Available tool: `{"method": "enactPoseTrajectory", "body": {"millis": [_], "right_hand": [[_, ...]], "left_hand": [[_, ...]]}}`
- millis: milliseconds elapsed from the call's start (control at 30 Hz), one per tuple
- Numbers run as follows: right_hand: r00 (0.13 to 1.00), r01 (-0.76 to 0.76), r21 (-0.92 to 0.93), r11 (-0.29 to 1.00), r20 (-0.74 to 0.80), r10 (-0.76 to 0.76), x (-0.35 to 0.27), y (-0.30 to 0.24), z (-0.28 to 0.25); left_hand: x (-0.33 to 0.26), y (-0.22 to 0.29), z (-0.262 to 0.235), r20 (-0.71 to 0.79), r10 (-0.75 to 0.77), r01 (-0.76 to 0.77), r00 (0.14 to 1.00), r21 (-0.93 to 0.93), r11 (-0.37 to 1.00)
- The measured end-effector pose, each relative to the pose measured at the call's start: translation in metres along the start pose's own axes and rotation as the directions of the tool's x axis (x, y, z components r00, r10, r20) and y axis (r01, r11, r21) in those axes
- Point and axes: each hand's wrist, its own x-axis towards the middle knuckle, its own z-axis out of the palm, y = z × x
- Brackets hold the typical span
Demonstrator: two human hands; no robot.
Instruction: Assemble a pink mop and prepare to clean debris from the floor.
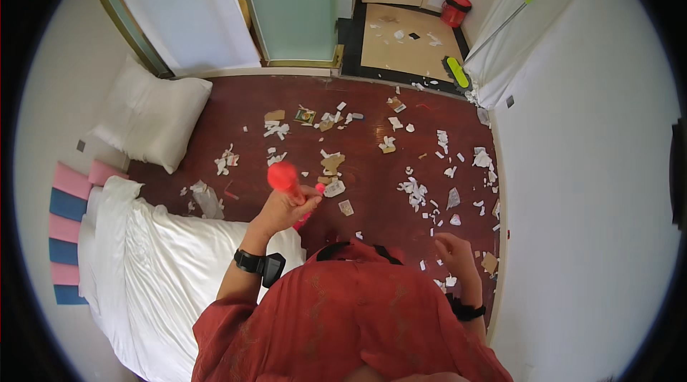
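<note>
The left hand [292, 209] gripped the red handle [283, 176] near the white bed [179, 260]; the right hand [458, 253] was partly curled, its contents indeterminate. Short, low strokes probably suited the paper scraps [413, 194] on the floor [379, 178]; brisk movement risked scattering.

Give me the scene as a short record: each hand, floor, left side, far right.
Left hand: wrapped around a red handle
Right hand: half-curled, no object visible in it
Floor: dark red, strewn with white paper scraps and brown cardboard pieces
Left side: white bedding, white pillow beyond it
Far right: red bucket, long-handled cleaning tool with a green head
</note>
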Motion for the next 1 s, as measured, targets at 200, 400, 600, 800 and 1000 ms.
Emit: {"method": "enactPoseTrajectory", "body": {"millis": [200,400,600,800,1000], "right_hand": [[0.994,0.039,0.085,0.996,-0.103,-0.03,0.068,-0.037,-0.011],[0.985,-0.018,0.204,0.979,-0.166,0.053,0.129,-0.02,-0.055],[0.983,0.117,0.354,0.928,-0.173,-0.058,0.231,0.005,-0.11],[0.956,0.293,0.411,0.863,-0.112,-0.272,0.34,-0.022,-0.19],[0.684,0.685,0.28,0.672,0.07,-0.726,0.449,-0.069,-0.221]], "left_hand": [[0.1,-0.015,-0.003,0.096,0.03,-0.05,0.995,0.212,0.976],[0.189,0.006,0.007,0.191,0.13,-0.159,0.973,0.146,0.976],[0.292,0.02,0.031,0.259,0.233,-0.301,0.937,0.264,0.916],[0.411,0.055,0.061,0.372,0.207,-0.352,0.905,0.381,0.855],[0.514,0.05,0.099,0.431,0.255,-0.437,0.865,0.401,0.805]]}}
